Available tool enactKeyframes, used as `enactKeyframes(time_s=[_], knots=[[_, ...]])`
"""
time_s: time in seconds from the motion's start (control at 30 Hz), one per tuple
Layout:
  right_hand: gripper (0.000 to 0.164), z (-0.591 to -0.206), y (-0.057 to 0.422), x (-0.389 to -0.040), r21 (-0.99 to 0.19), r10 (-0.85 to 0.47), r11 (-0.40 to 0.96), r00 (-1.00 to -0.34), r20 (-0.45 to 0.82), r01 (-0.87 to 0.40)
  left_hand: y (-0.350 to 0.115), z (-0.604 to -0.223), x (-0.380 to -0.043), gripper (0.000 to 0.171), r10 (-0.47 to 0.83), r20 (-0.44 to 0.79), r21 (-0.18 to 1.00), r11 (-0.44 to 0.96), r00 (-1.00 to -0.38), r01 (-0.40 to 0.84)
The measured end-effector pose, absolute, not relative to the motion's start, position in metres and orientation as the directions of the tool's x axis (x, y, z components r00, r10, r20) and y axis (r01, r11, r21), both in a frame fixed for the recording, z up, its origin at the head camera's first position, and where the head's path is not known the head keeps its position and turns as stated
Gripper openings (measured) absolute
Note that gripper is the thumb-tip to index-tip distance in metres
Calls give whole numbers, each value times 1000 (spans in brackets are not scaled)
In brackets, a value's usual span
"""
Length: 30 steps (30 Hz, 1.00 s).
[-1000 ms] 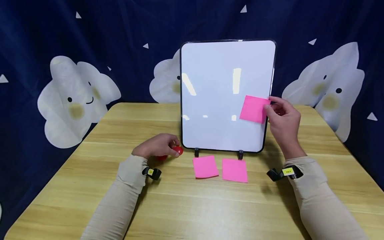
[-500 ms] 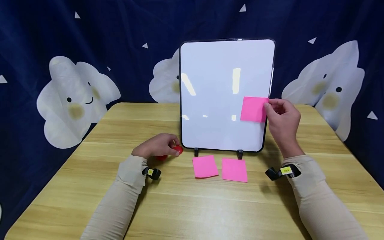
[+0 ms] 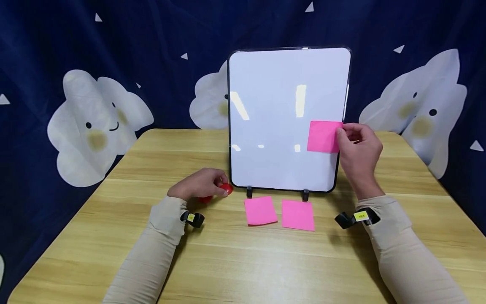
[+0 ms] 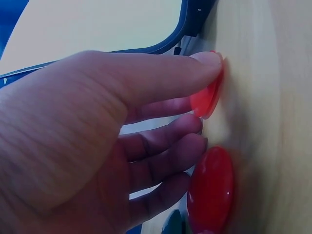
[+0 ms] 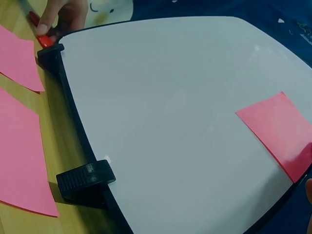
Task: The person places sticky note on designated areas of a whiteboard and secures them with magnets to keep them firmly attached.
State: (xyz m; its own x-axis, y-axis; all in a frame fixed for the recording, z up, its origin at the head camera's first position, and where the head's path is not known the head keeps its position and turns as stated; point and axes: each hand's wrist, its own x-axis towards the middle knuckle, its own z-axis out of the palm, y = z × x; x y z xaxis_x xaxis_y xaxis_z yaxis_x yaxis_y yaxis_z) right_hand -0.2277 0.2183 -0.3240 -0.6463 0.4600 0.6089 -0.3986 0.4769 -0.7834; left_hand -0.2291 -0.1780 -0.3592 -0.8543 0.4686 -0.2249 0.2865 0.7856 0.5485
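Observation:
A whiteboard (image 3: 281,101) with a black frame stands upright on the table. My right hand (image 3: 360,156) pinches the right edge of a pink sticky note (image 3: 322,136), which lies level over the board's right side; whether it is stuck there I cannot tell. At the board's lower left corner, my left hand (image 3: 201,184) pinches a red round magnet-like disc (image 4: 209,92) between thumb and index finger, down at the tabletop. A second red disc (image 4: 212,190) sits beside its other fingers, partly hidden by the hand in the head view.
Two more pink sticky notes, a left one (image 3: 260,210) and a right one (image 3: 298,215), lie on the wooden table (image 3: 243,270) in front of the board. Black feet (image 5: 85,180) hold up the board's lower edge. Behind hangs a dark blue curtain (image 3: 152,38) with clouds.
The pink sticky note in my right hand has turned from tilted to level, with that hand shifting slightly. My left hand stays on the red disc. The head view has moved a little.

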Motion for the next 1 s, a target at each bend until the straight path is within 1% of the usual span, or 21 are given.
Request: enactKeyframes(time_s=[0.1, 0.37, 0.83, 1.0], knots=[[27, -325, 217, -228, -780, 459, 481, -643, 613, -400, -177, -359, -229, 26, 462, -224, 531, 796, -858, 290], [27, -325, 215, -226, -772, 459, 496, -635, 622, -398, -176, -360, -230, 28, 494, -193, 479, 801, -848, 358], [28, -328, 215, -228, -725, 429, 557, -607, 669, -405, -178, -362, -233, 24, 510, -155, 479, 788, -846, 388], [29, -328, 215, -227, -729, 433, 570, -615, 659, -380, -178, -361, -232, 24, 508, -140, 480, 785, -850, 391]])
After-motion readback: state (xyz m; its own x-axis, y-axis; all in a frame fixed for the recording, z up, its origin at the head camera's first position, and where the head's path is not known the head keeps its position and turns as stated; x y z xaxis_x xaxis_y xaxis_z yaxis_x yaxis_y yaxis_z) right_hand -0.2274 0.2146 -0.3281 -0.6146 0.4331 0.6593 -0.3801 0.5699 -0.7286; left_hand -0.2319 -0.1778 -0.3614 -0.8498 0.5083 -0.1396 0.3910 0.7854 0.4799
